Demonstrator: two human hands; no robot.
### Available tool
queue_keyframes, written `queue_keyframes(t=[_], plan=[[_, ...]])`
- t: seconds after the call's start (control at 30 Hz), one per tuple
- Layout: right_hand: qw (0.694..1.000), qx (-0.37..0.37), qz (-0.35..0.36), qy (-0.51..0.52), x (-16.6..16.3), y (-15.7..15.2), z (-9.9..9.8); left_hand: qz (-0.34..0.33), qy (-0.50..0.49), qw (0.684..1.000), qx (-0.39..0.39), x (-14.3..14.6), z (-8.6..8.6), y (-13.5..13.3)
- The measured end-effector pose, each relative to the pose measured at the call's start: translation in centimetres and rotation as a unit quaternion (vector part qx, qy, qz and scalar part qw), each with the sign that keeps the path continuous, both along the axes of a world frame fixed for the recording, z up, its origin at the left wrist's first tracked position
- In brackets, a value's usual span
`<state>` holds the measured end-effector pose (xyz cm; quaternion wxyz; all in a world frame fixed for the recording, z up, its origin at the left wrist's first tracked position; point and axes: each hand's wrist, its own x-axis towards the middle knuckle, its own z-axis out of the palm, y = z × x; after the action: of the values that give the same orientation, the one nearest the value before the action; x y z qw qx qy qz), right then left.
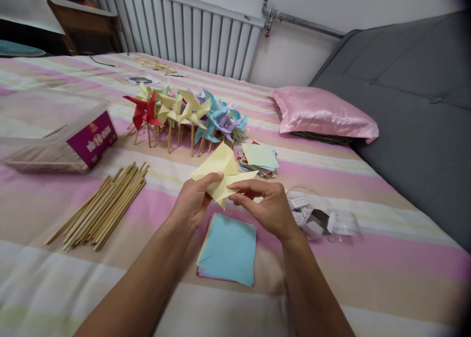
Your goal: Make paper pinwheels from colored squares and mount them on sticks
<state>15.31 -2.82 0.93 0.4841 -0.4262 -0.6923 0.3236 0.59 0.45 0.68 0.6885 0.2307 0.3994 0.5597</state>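
Note:
A pale yellow paper pinwheel (226,164), with some of its points bent in, is held up between both hands above the bed. My left hand (195,197) grips it from the left, thumb pressed on its middle. On the right, my right hand (263,199) pinches one of its points between thumb and fingers. Just below lies a stack of square paper sheets (230,248), light blue on top. Behind the hands is a second stack of coloured paper (260,156). Finished pinwheels (193,110) on sticks, in red, yellow, blue and purple, stand grouped farther back.
A bundle of wooden sticks (103,204) lies at left, near a clear plastic tub (55,126) with a purple label. Small clear containers with white paper bits (320,221) sit at right. A pink pillow (326,111) rests by the grey headboard (408,82); a radiator (184,28) stands behind.

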Motion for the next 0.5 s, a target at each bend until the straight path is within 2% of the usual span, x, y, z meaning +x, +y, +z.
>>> queue_keyframes(t=[0.23,0.5], plan=[[0.994,-0.011,-0.093,0.061,-0.6,0.3,-0.3,0.008,0.017,0.999,0.041,0.4,0.1,-0.6],[0.983,-0.028,-0.143,0.114,-1.4,0.3,-0.6,0.020,0.046,0.995,0.085,1.0,-0.1,-0.8]])
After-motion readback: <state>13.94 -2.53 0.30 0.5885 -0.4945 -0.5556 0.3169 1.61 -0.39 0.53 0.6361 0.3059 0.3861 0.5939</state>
